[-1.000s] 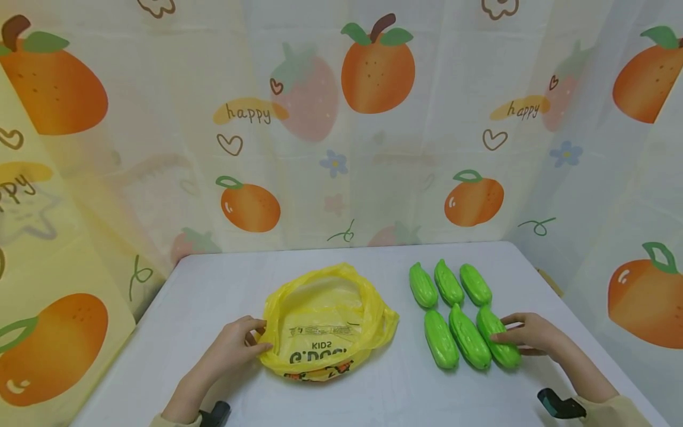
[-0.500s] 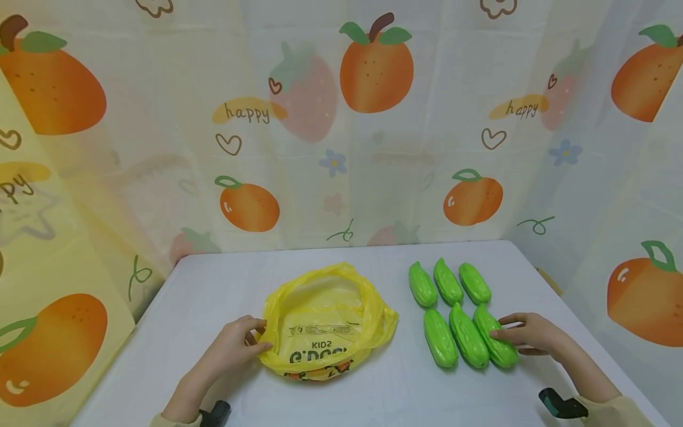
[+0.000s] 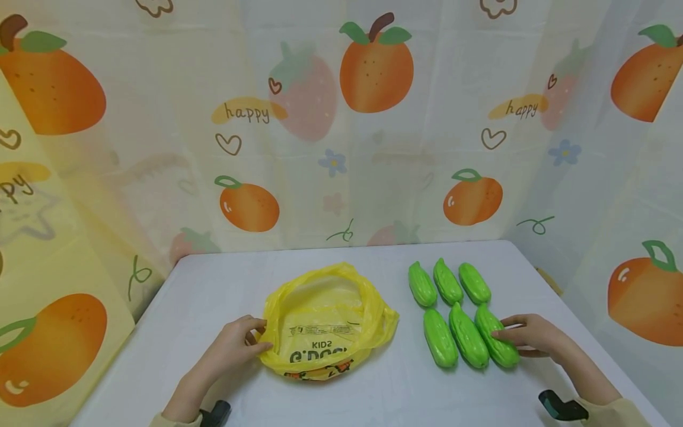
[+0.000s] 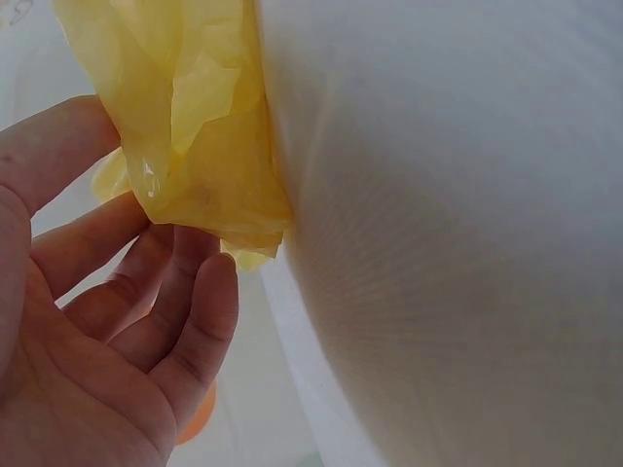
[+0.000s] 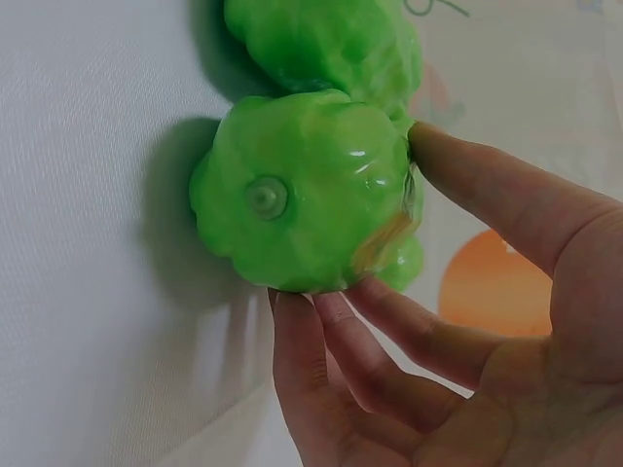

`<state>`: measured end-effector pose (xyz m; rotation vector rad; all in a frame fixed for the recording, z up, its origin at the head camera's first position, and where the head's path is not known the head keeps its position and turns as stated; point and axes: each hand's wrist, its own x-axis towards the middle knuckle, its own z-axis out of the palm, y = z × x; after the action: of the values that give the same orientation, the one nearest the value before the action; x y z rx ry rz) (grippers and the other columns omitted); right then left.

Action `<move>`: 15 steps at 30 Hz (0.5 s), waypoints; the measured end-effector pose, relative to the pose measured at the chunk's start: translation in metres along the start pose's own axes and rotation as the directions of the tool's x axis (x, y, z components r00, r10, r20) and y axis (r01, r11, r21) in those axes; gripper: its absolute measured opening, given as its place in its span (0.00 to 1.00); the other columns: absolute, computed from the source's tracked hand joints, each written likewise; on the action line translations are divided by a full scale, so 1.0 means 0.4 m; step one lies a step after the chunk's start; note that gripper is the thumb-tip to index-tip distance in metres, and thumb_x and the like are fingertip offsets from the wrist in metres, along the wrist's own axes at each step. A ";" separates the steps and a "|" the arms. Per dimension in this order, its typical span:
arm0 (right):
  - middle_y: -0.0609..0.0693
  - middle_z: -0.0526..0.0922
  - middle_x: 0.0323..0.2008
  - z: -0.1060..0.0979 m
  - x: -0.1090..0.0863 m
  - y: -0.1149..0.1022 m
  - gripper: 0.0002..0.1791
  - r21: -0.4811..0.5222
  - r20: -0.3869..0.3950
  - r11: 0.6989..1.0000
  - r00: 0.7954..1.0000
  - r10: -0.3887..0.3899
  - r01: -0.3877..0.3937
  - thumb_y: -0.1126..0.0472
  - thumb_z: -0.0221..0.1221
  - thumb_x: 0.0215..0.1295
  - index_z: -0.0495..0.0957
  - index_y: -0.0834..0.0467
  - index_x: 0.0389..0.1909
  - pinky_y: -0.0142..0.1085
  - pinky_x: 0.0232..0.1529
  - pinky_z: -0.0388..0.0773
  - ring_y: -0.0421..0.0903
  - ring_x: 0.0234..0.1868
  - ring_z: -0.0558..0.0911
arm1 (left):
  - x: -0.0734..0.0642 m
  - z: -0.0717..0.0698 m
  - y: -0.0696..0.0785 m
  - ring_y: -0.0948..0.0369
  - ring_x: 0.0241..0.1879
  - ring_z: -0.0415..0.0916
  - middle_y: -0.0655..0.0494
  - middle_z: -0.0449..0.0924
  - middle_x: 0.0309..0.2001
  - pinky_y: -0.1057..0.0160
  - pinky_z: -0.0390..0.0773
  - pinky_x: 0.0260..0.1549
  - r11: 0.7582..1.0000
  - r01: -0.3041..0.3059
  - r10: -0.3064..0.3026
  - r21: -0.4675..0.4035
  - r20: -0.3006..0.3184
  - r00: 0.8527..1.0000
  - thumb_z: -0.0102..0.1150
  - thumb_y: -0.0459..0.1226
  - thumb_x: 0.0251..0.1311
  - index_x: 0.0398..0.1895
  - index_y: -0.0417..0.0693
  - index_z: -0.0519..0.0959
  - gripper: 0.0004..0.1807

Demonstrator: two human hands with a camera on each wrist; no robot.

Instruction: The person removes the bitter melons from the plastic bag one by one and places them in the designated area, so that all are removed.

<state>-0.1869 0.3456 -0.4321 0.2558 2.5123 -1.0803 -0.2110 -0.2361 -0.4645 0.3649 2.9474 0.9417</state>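
Observation:
My left hand [image 3: 237, 342] pinches the left edge of a yellow plastic bag [image 3: 272, 362], thumb on one side and fingers on the other. The bag lies with its mouth spread wide, printed lettering showing inside. In the left wrist view, crumpled film [image 4: 214, 175] runs between thumb and fingertips. On the right, my right hand [image 3: 533, 335] grips the nearest-right bitter melon [image 3: 496, 344], glossy green and ridged. The right wrist view shows that bitter melon [image 5: 292, 195] end-on, with the thumb on top and fingertips along its side. It lies on the table, close against its neighbour [image 5: 331, 44].
Several more green bitter melons [image 3: 448, 281] lie in two rows right of the bag, over a white tablecloth [image 3: 405, 397]. A fruit-printed curtain [image 3: 395, 154] encloses the back and sides. The table's back edge runs just behind the far row.
The bitter melon under my right hand has shifted slightly left and away from me, nearer its row, then settled. My left hand and the bag have stayed put.

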 end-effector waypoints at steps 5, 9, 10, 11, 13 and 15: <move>0.74 0.72 0.53 -0.006 -0.004 0.001 0.48 0.003 0.006 1.000 1.000 -0.002 0.002 0.42 0.64 0.55 0.62 0.77 0.60 0.42 0.41 0.81 0.53 0.44 0.80 | 0.000 0.000 -0.002 0.66 0.29 0.71 0.57 0.79 0.37 0.70 0.72 0.25 1.000 -0.008 0.008 0.000 0.000 1.000 0.72 0.43 0.47 0.48 0.41 0.80 0.25; 0.75 0.72 0.53 -0.009 -0.004 0.002 0.48 0.000 0.019 1.000 1.000 -0.003 0.003 0.41 0.64 0.56 0.61 0.77 0.60 0.43 0.41 0.81 0.53 0.45 0.80 | 0.000 -0.001 -0.002 0.66 0.29 0.71 0.57 0.79 0.36 0.70 0.72 0.25 1.000 -0.011 0.011 -0.004 0.001 1.000 0.72 0.43 0.47 0.48 0.41 0.80 0.25; 0.75 0.72 0.54 -0.010 -0.004 0.002 0.48 -0.004 0.021 1.000 1.000 -0.003 0.003 0.41 0.63 0.56 0.62 0.77 0.60 0.43 0.41 0.81 0.53 0.45 0.80 | 0.000 -0.001 -0.002 0.66 0.29 0.71 0.57 0.79 0.36 0.70 0.72 0.25 1.000 -0.013 0.013 -0.004 0.000 1.000 0.72 0.44 0.47 0.48 0.41 0.80 0.25; 0.75 0.72 0.54 -0.011 -0.004 0.002 0.47 -0.007 0.023 1.000 1.000 -0.002 0.002 0.41 0.63 0.57 0.62 0.77 0.60 0.43 0.41 0.81 0.53 0.45 0.80 | 0.000 -0.001 -0.002 0.66 0.29 0.71 0.57 0.79 0.37 0.70 0.72 0.25 1.000 -0.014 0.014 -0.005 0.000 1.000 0.72 0.44 0.47 0.48 0.41 0.80 0.25; 0.74 0.72 0.53 -0.013 -0.003 0.003 0.46 -0.015 0.023 1.000 1.000 -0.002 0.002 0.42 0.62 0.58 0.62 0.77 0.60 0.43 0.42 0.81 0.53 0.44 0.80 | -0.001 -0.002 -0.001 0.66 0.29 0.71 0.57 0.79 0.36 0.70 0.72 0.25 1.000 -0.016 0.016 -0.006 0.000 1.000 0.72 0.44 0.47 0.48 0.41 0.80 0.25; 0.73 0.73 0.53 -0.017 -0.002 0.004 0.45 -0.024 0.023 1.000 1.000 -0.005 0.006 0.42 0.61 0.59 0.62 0.77 0.60 0.43 0.42 0.81 0.52 0.44 0.81 | -0.001 -0.002 -0.001 0.65 0.29 0.71 0.57 0.79 0.36 0.70 0.72 0.25 1.000 -0.021 0.021 -0.005 0.001 1.000 0.72 0.44 0.48 0.48 0.41 0.80 0.25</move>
<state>-0.1878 0.3517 -0.4286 0.2289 2.5056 -1.0483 -0.2108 -0.2371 -0.4641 0.3973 2.9453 0.9510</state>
